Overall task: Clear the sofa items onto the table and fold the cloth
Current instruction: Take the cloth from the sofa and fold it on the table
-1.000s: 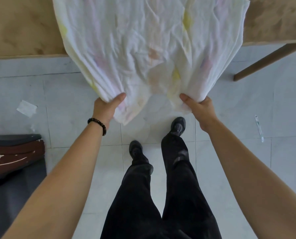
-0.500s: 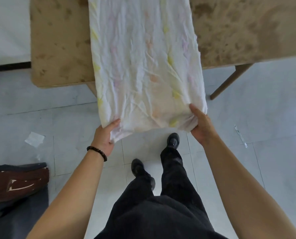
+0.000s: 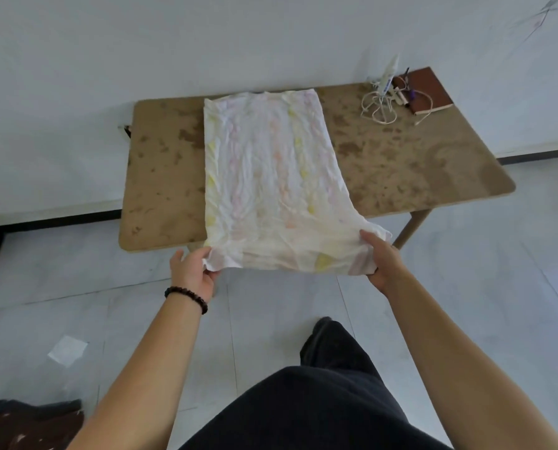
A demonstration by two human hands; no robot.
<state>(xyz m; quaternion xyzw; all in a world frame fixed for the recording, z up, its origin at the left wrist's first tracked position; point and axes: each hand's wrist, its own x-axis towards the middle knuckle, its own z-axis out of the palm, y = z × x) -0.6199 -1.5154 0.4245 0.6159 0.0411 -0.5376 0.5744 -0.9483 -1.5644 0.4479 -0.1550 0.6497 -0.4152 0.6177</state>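
Brown table point(image 3: 401, 164) carries spread cloth point(image 3: 271, 164); far right corner: cable point(image 3: 378, 107), brown notebook point(image 3: 428, 89), white tube point(image 3: 389, 76).

arms: bare (no sleeves) | left wrist: dark bead bracelet point(image 3: 186, 295) | trousers point(image 3: 320, 407): black

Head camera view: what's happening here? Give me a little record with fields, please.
Table: stained tan wooden table
Cloth: crumpled white cloth with faint yellow and pink marks, spread across it, near end held past the front edge
Left hand: pinches the near-left corner
Right hand: grips the near-right corner
Far right of table: tangled white cable, brown notebook
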